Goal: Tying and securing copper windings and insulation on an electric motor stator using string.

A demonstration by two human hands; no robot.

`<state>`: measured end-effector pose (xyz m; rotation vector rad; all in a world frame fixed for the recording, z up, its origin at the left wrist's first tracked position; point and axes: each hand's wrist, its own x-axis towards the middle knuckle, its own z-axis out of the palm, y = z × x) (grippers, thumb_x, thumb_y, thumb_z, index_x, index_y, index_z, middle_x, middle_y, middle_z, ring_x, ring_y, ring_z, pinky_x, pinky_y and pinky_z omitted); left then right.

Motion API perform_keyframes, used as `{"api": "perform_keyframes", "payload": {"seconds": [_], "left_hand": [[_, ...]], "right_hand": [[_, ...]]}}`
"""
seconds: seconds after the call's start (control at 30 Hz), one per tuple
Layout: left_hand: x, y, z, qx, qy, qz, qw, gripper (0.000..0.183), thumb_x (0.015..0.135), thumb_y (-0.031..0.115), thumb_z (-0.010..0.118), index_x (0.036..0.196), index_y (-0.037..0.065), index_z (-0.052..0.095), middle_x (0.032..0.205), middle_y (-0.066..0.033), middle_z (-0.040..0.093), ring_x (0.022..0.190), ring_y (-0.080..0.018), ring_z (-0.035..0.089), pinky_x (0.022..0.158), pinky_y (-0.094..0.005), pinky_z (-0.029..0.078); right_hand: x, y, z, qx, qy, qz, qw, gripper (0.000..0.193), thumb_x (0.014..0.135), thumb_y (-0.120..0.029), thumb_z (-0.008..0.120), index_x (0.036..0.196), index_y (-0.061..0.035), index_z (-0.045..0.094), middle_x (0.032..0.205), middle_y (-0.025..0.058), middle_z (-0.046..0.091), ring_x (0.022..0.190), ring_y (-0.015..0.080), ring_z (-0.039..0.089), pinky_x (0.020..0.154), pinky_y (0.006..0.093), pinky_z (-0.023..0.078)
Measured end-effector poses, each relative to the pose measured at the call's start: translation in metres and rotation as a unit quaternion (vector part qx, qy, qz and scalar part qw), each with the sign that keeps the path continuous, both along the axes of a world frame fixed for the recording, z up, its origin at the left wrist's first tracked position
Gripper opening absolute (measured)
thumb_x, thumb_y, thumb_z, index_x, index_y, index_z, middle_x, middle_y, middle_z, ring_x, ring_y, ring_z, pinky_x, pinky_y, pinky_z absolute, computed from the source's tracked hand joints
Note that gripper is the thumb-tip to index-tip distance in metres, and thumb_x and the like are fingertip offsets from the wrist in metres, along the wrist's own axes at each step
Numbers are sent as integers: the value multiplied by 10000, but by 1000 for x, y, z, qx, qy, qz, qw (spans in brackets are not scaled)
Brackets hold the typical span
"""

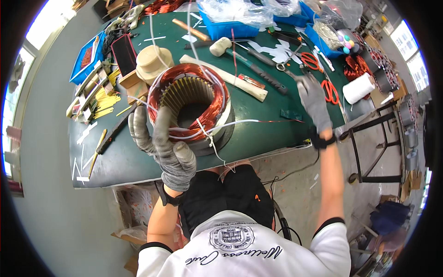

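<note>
A motor stator (189, 104) with copper windings, yellow slot liners and white sleeving stands at the table's front. My left hand (164, 147), in a grey glove, is at its near left side, fingers raised and spread, nothing in them. Over on the right, my gloved right hand (314, 99) has its fingers bent together over the end of a metal tool with a ring end (280, 67); its exact kind is partly hidden. Two pairs of red-handled scissors (329, 92) lie beside that hand. From the stator, a white sleeve (235, 123) with a thin red wire runs to the right.
A mallet (264, 77) and a pale wooden bar (226, 79) lie behind the stator. Blue bins (230, 28) line the back. A white thread spool (359, 88) sits at the right edge; wooden blocks and yellow strips (105, 102) lie left. A black metal frame (378, 143) stands right of the table.
</note>
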<state>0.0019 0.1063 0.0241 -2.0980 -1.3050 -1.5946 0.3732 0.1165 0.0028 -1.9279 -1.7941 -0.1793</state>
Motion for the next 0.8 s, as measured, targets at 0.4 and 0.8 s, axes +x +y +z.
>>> {"api": "perform_keyframes", "payload": {"seconds": [0.4,0.8], "left_hand": [[-21,-20,-32,-21,-120,-20,992,543,886,376,468,1284,14,393,1306,-196,360,1217,-369,335,1013,-472,255],[-10,-23,4,-32,-8,-21,999,350,825,318,538,1109,134,625,1308,-165,393,1226,-353,326,1012,-455,252]], "right_hand": [[19,229,-37,-201,-53,-52,977,362,713,-361,647,927,-69,636,942,161,633,876,302,602,733,389,446],[49,254,-69,-166,-152,-26,974,182,738,-148,582,905,-76,576,925,195,617,909,354,577,764,399,458]]}}
